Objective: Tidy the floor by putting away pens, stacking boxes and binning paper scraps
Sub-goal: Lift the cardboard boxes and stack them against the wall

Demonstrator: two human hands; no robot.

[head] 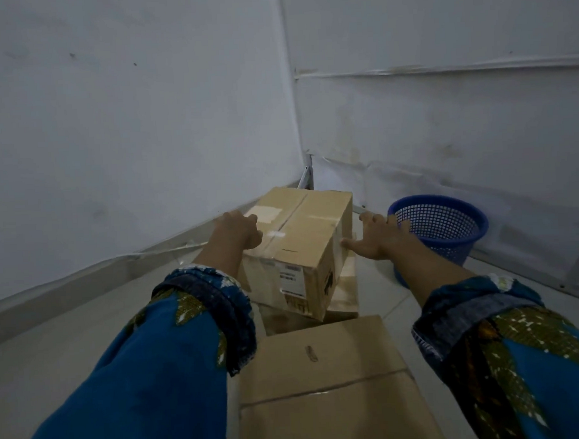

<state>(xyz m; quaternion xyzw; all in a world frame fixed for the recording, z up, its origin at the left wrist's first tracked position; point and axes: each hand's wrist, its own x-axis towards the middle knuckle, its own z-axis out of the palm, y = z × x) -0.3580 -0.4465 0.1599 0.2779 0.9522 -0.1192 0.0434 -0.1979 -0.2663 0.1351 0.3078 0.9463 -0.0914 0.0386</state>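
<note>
Step in hand: stacking, as I judge it. The taped cardboard box (pixel 302 238) is being set on a lower box (pixel 347 290).
Where the box is: in the floor's (pixel 70 348) far corner where the two walls meet, resting on the lower box and turned askew to it, its near corner past the edge below.
Left grip (pixel 238 230): wrapped over the box's top left edge with the thumb on the lid; the fingers run down the left side out of sight.
Right grip (pixel 374 238): spread open with nothing in it, only the thumb touching the box's right side.
How the box looks: plain brown, flaps closed under clear tape, a pale patch on the lid, a white shipping label (pixel 293 279) on the near face and a dark printed mark on the right face.
Risk, tipping: with the near corner overhanging, letting go now could let it rock or slide off.
Risk, uneven push: one grip holds and one only touches, so pressure could twist the box further.
Risk, nearby: the blue mesh basket (pixel 443 234) stands just beside the right grip and could be knocked.
Left to do: a third box (pixel 322 368) lies on the floor nearer the person, unstacked.
</note>
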